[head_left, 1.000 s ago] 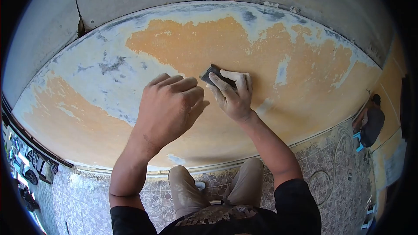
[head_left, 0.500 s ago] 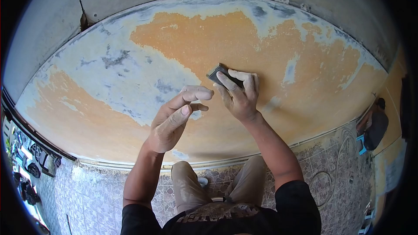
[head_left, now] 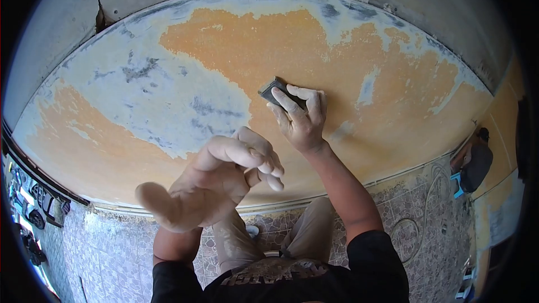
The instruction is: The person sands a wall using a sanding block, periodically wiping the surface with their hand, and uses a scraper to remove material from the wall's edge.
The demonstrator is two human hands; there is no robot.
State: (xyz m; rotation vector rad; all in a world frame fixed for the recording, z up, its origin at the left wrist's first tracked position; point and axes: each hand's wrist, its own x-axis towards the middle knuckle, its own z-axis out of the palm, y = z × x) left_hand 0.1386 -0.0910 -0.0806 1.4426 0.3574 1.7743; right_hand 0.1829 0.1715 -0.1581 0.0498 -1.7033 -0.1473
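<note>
A dark rectangular sanding block [head_left: 272, 87] lies against the wall [head_left: 255, 39], whose orange paint has partly come off to pale and grey patches. Dusty fingers of my right hand [head_left: 305, 122] are wrapped round the block and press it to the orange area, just right of the large pale patch. My left hand [head_left: 216, 177] is raised in front of the wall, close to the camera. Its thumb points away from the bent, spread fingers, and nothing is in it. Whitish dust coats both hands.
Patterned tiles [head_left: 120, 252] cover the floor under my legs. A hose [head_left: 418, 235] curls along the floor at the right. Further right another person [head_left: 476, 163] is near a blue stool [head_left: 456, 184]. Motorbikes [head_left: 33, 216] stand at the far left.
My left hand has come back from the wall toward the camera, its thumb swinging out and fingers spreading. My right hand keeps the sanding block at about the same spot on the wall.
</note>
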